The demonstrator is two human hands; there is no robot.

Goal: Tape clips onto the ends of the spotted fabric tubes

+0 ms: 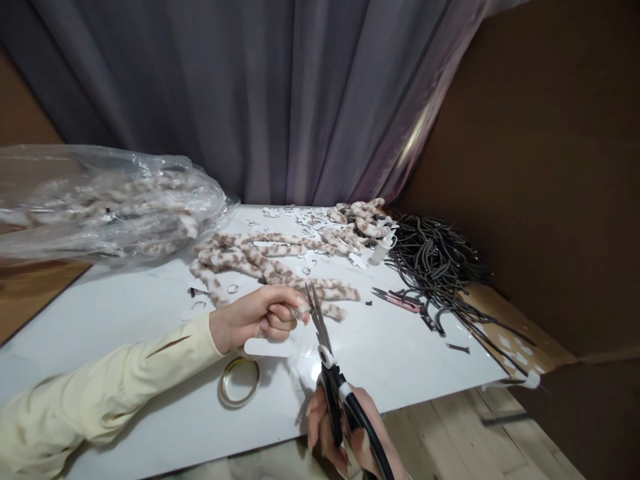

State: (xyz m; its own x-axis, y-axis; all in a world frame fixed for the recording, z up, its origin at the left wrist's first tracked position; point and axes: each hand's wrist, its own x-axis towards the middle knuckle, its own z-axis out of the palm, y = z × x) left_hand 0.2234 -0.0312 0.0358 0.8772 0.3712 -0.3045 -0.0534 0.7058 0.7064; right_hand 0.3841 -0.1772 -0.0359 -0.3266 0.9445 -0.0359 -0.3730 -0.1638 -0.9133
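Note:
My left hand (pixel 280 315) is closed, its thumb and fingers pinching something small and pale at the scissor tips; I cannot make out what it is. A white flat tab (pixel 267 347) shows just under its curled fingers; whether the hand holds it or it lies on the table is unclear. My right hand (pixel 327 427) grips black-handled scissors (pixel 320 327) with the blades pointing up and slightly parted beside the left fingertips. Behind both hands lie brown-and-white fluffy strips (pixel 270 267). A roll of tape (pixel 220 383) rests below my left wrist.
A clear plastic bag (pixel 210 193) of fluffy strips sits at the left. Black cords (pixel 435 257) are heaped at the right, near pink-handled snips (pixel 403 301). Small metal rings and white tabs are scattered at the back of the white table (pixel 425 367), by a small white bottle (pixel 381 249).

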